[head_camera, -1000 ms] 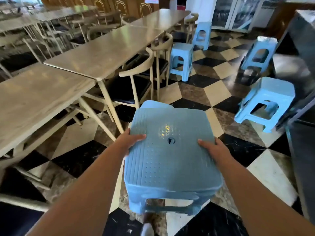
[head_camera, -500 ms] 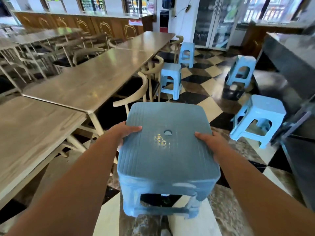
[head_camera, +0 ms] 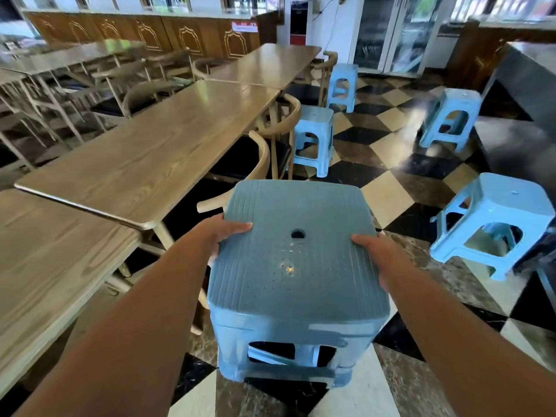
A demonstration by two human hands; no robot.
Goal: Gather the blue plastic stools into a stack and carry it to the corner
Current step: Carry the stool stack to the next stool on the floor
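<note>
- Both hands clamp the blue stool [head_camera: 296, 266]: I have my left hand [head_camera: 224, 236] on its left seat edge, my right hand [head_camera: 377, 260] on its right edge, held off the chequered floor [head_camera: 400, 188].
- Compared with half a second ago, four standing stools, the nearest [head_camera: 496, 221], look closer.
- Arms reach forward, thumbs on top.

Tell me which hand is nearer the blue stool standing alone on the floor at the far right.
Right. The right hand grips the carried stool's right edge, on the side facing the floor stool. The left hand grips the opposite edge, farther away.
</note>
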